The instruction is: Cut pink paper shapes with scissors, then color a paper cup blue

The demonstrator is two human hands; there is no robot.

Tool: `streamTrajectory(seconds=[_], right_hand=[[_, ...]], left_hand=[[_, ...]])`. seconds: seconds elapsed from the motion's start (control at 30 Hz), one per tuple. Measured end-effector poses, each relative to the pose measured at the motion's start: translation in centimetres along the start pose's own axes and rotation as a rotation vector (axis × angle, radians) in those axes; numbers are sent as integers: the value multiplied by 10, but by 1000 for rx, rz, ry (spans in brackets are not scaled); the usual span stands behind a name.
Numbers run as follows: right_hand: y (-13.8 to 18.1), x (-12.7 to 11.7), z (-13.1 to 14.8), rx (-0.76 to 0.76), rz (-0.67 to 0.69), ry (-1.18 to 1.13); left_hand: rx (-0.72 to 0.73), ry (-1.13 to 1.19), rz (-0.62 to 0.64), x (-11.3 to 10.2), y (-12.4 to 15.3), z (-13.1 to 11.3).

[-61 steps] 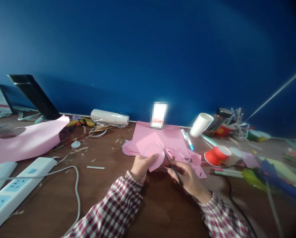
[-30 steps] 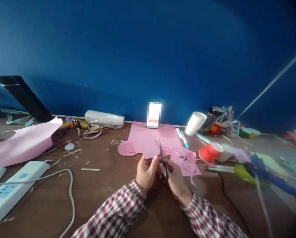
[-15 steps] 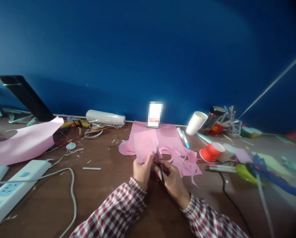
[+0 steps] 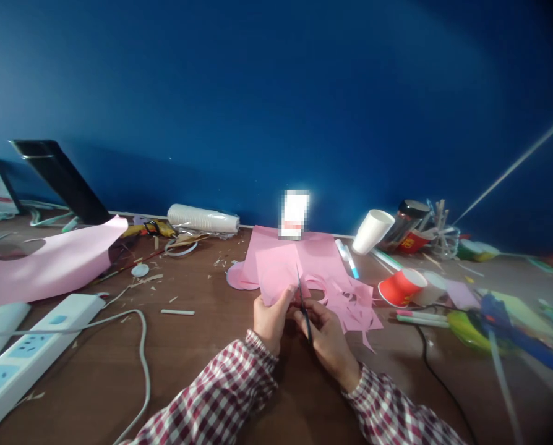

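My left hand [image 4: 271, 321] pinches the lower edge of a piece of pink paper [image 4: 276, 272], thumb on top. In my right hand [image 4: 327, 337] is a pair of dark-handled scissors [image 4: 305, 315], its blades pointing away from me along the right side of that paper. The fingers of both hands nearly meet. Behind and below the held piece lies a larger pink sheet [image 4: 323, 247]. Curled pink paper scraps [image 4: 355, 306] lie right of the scissors, and a rounded pink cutout [image 4: 242, 277] sits to the left.
On the left are a white power strip [image 4: 39, 346] with its cord and a curved pink sheet [image 4: 63, 259]. Stacked paper cups [image 4: 202, 219] lie at the back. To the right are a red cup [image 4: 402, 287], a white cup [image 4: 373, 232], markers [image 4: 348, 259] and a blue glue gun [image 4: 513, 327].
The whole scene has shifted slightly to the right in view. Both hands keep nearly the same pose, with the paper and scissors still held.
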State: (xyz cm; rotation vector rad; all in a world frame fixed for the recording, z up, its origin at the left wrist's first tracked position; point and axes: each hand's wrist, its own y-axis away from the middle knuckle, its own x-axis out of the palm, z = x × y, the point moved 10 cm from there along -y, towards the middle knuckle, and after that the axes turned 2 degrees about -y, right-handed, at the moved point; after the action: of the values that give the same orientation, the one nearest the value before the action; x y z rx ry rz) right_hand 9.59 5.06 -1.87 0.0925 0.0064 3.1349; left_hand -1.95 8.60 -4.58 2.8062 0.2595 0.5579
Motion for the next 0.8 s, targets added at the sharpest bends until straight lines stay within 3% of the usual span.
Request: streamTrajectory(seconds=[0.37, 0.8], right_hand=[[-1, -2, -5, -15, -11, -44], [-2, -1, -4, -24, -4, -25]], left_hand=[[-77, 34, 22, 4, 4, 9], [-70, 54, 27, 8, 8, 8]])
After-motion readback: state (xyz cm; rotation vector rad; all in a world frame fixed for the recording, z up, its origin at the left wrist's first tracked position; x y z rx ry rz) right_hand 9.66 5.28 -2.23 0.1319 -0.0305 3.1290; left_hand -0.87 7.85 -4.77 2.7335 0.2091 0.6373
